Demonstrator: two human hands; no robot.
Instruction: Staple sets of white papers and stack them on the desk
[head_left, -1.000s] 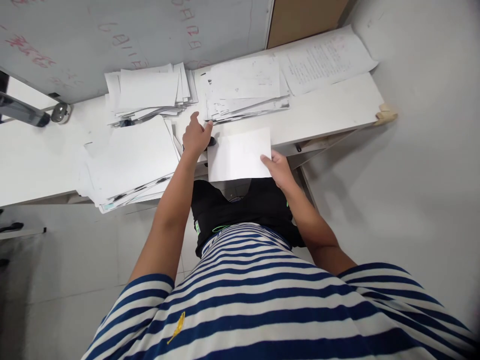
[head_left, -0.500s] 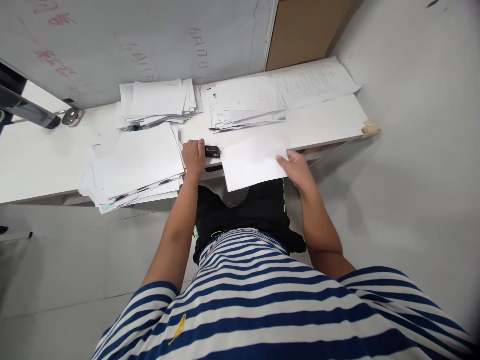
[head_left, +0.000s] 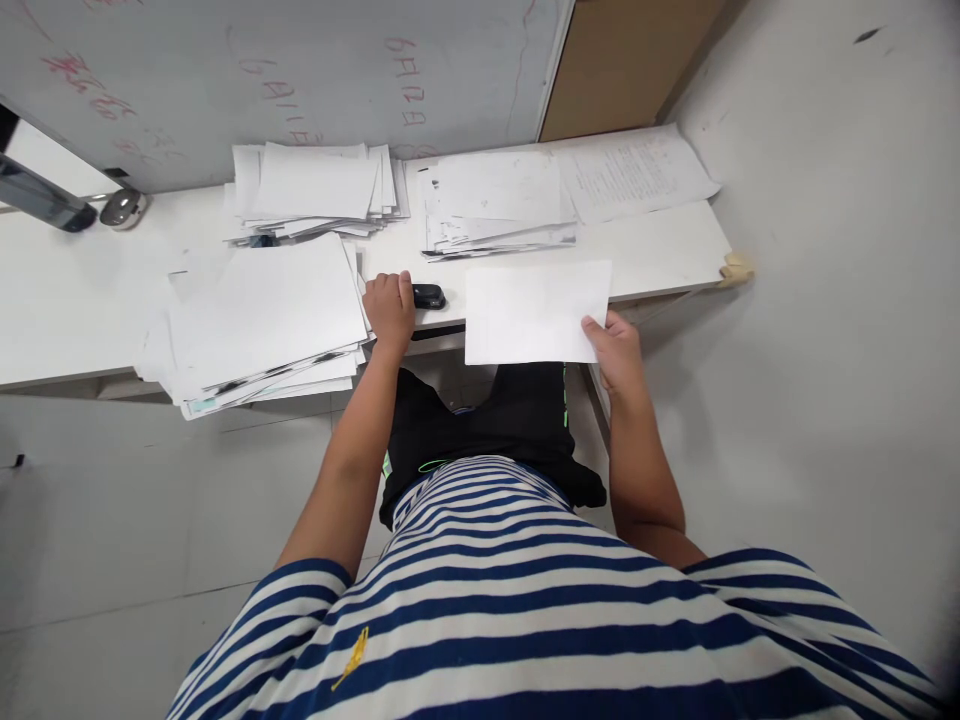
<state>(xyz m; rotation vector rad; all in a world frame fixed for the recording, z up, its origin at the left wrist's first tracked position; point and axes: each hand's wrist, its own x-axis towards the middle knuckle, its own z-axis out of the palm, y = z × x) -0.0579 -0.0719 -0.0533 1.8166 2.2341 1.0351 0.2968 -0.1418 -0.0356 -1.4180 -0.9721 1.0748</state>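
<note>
My left hand [head_left: 390,308] is closed around a black stapler [head_left: 430,296] that rests on the white desk near its front edge; only the stapler's right end shows past my fingers. Between thumb and fingers, my right hand [head_left: 619,352] pinches the lower right corner of a white sheet of paper [head_left: 536,312]. The sheet is held out over the desk's front edge, and a gap separates it from the stapler. Whether it is one sheet or several together, I cannot tell. Left of my left hand lies a large paper stack [head_left: 262,315], jutting over the front edge.
Two more piles, a left one [head_left: 315,185] and a right one [head_left: 499,195], lie along the back of the desk [head_left: 660,245]. A printed sheet [head_left: 630,170] is beside them. A whiteboard [head_left: 322,60] with red writing stands behind. A bottle [head_left: 45,195] and a round metallic object [head_left: 124,208] sit far left.
My right hand has moved the paper to the right, away from the stapler, and turned it level. My left hand stays on the stapler. The view has shifted slightly.
</note>
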